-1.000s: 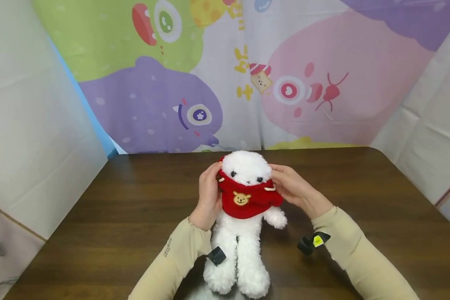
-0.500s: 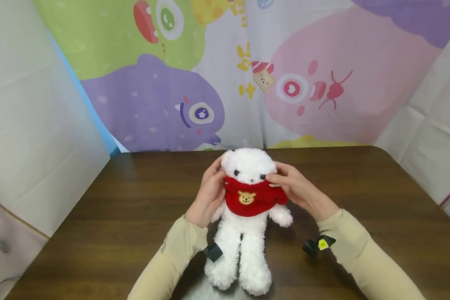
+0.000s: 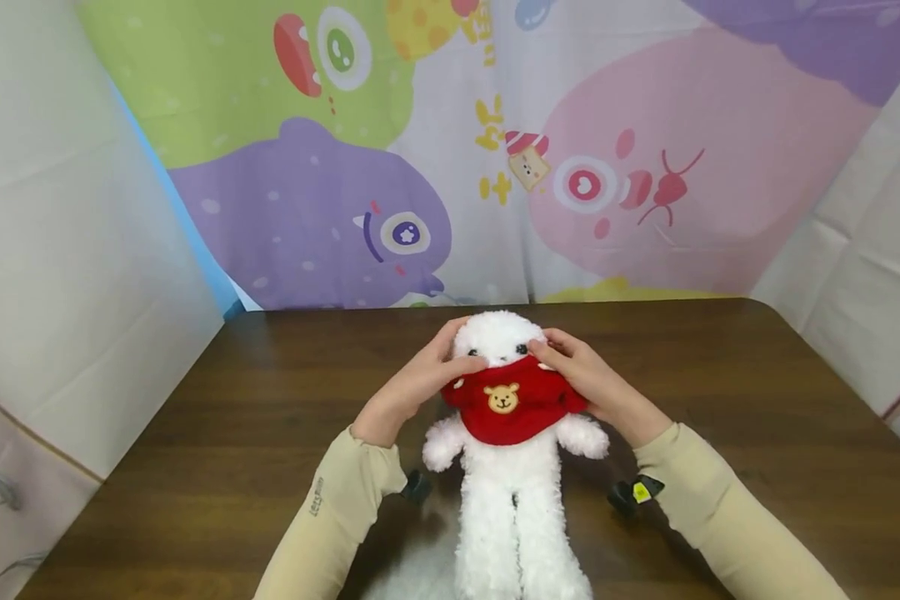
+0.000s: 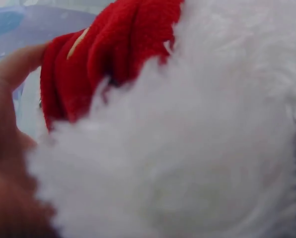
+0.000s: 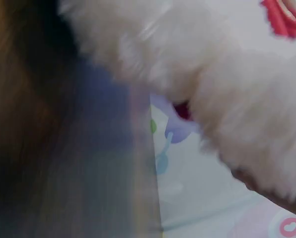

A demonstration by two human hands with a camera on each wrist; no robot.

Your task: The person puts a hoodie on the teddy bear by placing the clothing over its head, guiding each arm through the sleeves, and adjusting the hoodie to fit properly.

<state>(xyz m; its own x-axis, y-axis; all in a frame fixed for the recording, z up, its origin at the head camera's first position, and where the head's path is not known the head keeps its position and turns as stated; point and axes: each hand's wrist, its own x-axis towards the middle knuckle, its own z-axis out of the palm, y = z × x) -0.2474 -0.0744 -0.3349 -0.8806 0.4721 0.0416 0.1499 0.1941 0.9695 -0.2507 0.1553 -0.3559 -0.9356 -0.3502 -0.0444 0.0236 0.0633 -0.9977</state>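
A white fluffy plush toy point(image 3: 508, 475) stands up facing the camera in the head view, its feet cut off by the lower frame edge. A red top point(image 3: 528, 417) with a tan bear-face patch and short white cords is bunched round its neck and lower face. On the left side of the head, my left hand point(image 3: 416, 379) grips toy and collar, thumb across the cheek. My right hand point(image 3: 598, 379) holds the other side, thumb beside the eye. White fur point(image 4: 163, 163) fills much of the left wrist view, and more fur point(image 5: 257, 109) covers the upper right wrist view.
A dark wooden table point(image 3: 270, 417) lies beneath, with a pale grey patch point(image 3: 416, 575) near its front. Behind its far edge hangs a cartoon-printed curtain point(image 3: 330, 208). White panels point(image 3: 105, 250) close in both sides.
The toy has shifted slightly right and nearer, both its arms now showing below the red top. My left thumb has come across the toy's cheek; my right thumb has moved up onto its face.
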